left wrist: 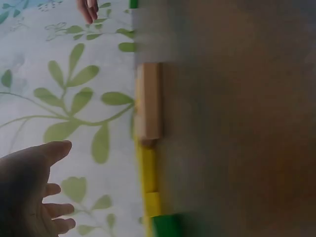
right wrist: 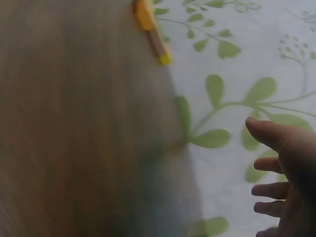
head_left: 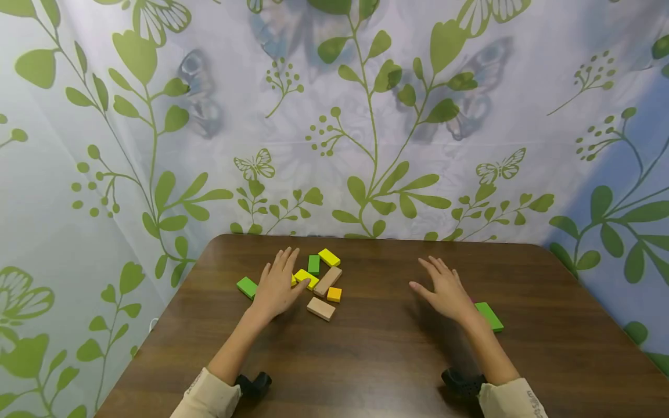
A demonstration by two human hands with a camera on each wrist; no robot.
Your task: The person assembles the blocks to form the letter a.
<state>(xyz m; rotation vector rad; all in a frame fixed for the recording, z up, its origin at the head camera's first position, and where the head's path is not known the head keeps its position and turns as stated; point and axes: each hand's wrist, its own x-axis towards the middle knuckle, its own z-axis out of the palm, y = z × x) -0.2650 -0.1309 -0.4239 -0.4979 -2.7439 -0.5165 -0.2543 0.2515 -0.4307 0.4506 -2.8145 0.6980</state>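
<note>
My left hand [head_left: 274,288] hovers over the left group of blocks in the head view, fingers spread, holding nothing. It partly covers a green block [head_left: 247,287] and a yellow one. Right of its thumb lie a yellow block [head_left: 306,278], a long wooden block [head_left: 327,281], an orange block [head_left: 334,294] and a plain wooden block [head_left: 321,309]. Farther back are another green block [head_left: 313,265] and a yellow block [head_left: 329,257]. My right hand [head_left: 445,288], also bare with fingers extended, is raised beside a green block [head_left: 489,317], which its wrist partly hides.
The brown wooden table [head_left: 376,342] ends at a patterned curtain [head_left: 292,116] with green leaves and butterflies. Black straps [head_left: 254,385] sit at both wrists, just ahead of the pale sleeves [head_left: 209,395]. A sliver of something purple shows behind the right wrist.
</note>
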